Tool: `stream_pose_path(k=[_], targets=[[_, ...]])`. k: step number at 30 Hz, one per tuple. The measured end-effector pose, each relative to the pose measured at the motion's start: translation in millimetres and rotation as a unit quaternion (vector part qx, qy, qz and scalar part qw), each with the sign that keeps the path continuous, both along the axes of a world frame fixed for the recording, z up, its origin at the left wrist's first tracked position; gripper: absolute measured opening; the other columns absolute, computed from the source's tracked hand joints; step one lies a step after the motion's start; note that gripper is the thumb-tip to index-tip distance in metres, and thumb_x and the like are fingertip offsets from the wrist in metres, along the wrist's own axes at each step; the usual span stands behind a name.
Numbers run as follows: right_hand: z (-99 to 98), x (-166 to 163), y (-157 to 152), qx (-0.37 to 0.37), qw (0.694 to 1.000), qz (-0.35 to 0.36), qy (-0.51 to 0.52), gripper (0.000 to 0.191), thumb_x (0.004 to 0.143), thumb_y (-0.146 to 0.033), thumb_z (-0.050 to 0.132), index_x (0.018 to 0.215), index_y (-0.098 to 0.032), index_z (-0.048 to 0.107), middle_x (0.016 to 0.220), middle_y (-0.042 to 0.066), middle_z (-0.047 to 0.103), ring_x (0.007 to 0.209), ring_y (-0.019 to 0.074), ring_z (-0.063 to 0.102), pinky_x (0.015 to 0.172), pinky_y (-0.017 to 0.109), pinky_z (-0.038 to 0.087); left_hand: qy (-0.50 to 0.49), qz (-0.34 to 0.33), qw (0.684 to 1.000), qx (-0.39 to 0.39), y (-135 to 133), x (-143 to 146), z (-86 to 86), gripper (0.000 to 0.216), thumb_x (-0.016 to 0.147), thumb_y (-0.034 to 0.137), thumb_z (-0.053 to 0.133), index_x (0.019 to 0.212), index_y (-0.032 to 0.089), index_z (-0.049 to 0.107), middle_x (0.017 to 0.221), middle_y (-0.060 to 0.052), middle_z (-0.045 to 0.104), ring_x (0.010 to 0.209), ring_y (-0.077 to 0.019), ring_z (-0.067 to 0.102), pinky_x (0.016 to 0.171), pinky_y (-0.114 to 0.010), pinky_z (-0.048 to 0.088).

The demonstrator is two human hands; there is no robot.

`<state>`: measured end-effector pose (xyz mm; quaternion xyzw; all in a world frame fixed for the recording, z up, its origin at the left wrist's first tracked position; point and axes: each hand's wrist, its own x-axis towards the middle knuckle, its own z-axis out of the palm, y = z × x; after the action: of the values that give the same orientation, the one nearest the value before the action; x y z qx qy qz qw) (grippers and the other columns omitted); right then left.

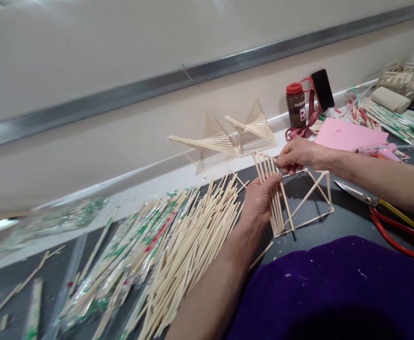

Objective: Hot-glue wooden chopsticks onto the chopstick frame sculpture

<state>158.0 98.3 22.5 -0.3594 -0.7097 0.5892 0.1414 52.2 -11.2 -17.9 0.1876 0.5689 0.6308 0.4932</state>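
Note:
A model frame [313, 221] built of wooden chopsticks stands on the dark table, with a row of slanted chopsticks [263, 167] along its left side. My left hand [262, 196] is closed round that row, thumb across the front. Above it, my right hand [297, 155] pinches at the upper end of the row's rightmost chopstick [285, 203]; its fingertips partly hide that end. This chopstick's lower end reaches past the frame's bottom edge. Left of my hands lies a big pile of loose chopsticks [196, 250].
Wrapped chopsticks [122, 255] lie further left. Two finished-looking stick models [221, 141] lean by the wall. Scissors [373, 203] with red and yellow handles lie right, below my right forearm. Behind are a bottle [295, 106], a phone [322, 90] and pink sheets [350, 137].

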Motion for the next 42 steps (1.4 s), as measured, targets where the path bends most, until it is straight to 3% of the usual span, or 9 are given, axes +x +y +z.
stream_pose_path(k=[29,33,42], targets=[[-7.3,-3.0,3.7,-0.029,0.999,0.013,0.034,0.030,0.085,-0.003,0.062,0.056,-0.012,0.061,0.051,-0.002,0.062,0.040,0.0030,0.052,0.037,0.015,0.031,0.012,-0.010,1.000,0.001,-0.2,-2.5,-4.1,0.026,0.051,0.025,0.085,0.062,0.014,0.064,0.047,0.004,0.056,0.043,-0.0076,0.047,0.043,-0.020,0.039],[-5.0,-1.5,1.8,-0.027,0.999,0.016,0.039,0.030,0.083,-0.002,0.062,0.055,-0.012,0.061,0.051,-0.002,0.061,0.040,0.0032,0.051,0.040,0.016,0.035,0.021,-0.005,1.000,-0.010,-0.4,-1.5,-1.4,0.024,0.055,0.024,0.084,0.060,0.015,0.063,0.049,0.003,0.057,0.044,-0.0083,0.048,0.044,-0.021,0.040],[-5.1,-1.5,0.6,-0.013,0.999,0.011,0.039,0.027,0.082,-0.004,0.063,0.057,-0.012,0.061,0.052,-0.002,0.061,0.041,0.0035,0.051,0.040,0.017,0.029,0.029,0.005,1.000,-0.012,0.0,-1.3,-1.5,0.021,0.060,0.022,0.082,0.059,0.015,0.062,0.050,0.001,0.057,0.044,-0.0092,0.048,0.045,-0.022,0.039]])
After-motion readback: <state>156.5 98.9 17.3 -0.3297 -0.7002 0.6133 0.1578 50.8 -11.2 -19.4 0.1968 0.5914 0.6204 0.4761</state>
